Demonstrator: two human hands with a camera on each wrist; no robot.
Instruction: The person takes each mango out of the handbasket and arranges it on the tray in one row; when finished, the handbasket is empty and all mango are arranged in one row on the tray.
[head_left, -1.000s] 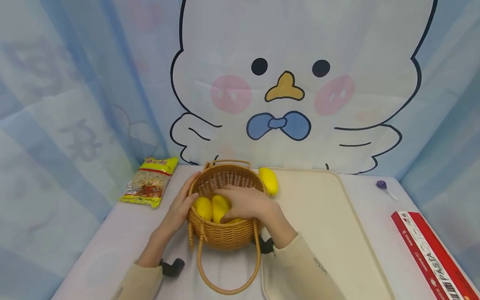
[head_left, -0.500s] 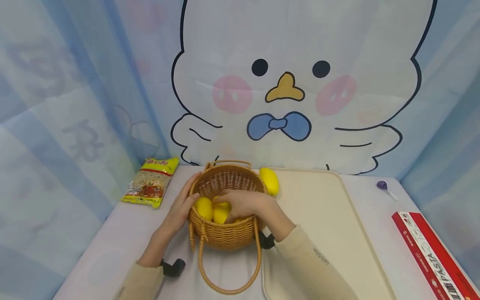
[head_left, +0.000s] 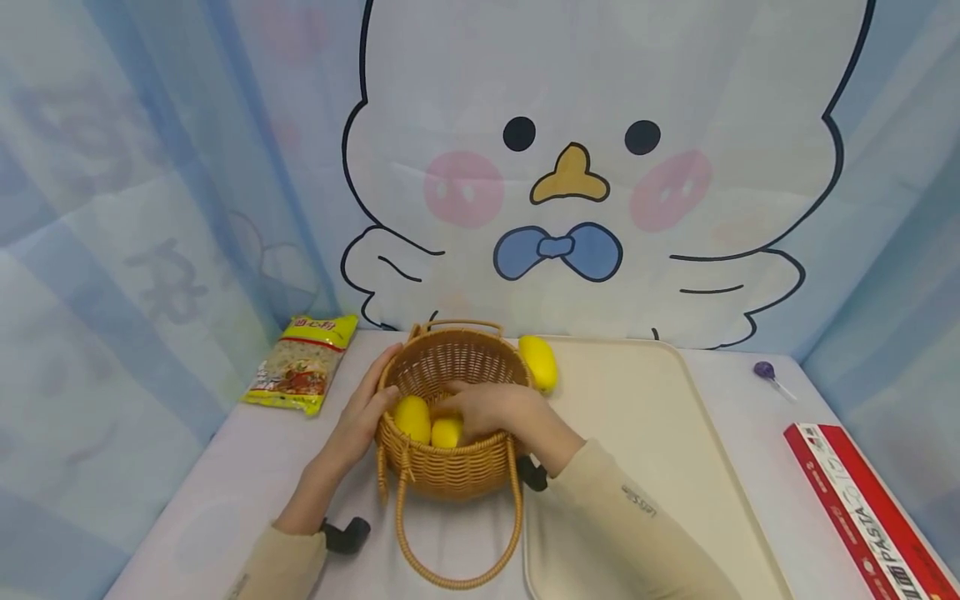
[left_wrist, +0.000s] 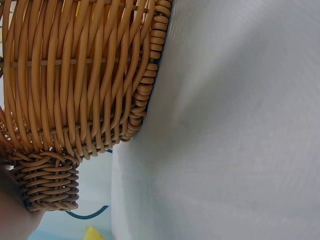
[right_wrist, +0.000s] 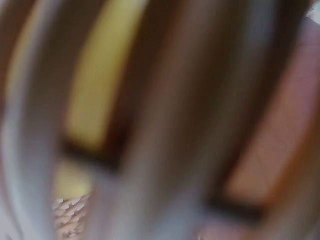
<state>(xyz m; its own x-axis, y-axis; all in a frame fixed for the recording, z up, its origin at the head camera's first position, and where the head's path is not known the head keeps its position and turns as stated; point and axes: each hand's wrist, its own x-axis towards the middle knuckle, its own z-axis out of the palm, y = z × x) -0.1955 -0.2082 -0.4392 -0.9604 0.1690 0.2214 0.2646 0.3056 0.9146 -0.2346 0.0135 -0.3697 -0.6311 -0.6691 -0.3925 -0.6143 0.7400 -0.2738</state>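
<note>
Your left hand (head_left: 363,417) grips the wicker basket (head_left: 457,477), thumb at the rim; your right hand (head_left: 493,408) angles inside by yellow fruit (head_left: 412,419), grasp impossible to tell.

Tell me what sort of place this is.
Likely a small staged booth: printed curtains hang on three sides of a white tabletop, where a wicker basket sits.

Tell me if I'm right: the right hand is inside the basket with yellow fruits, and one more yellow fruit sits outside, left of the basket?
Not quite: the outside fruit is right of the basket, by the tray, as the head view shows. The right hand is inside with yellow fruits.
</note>
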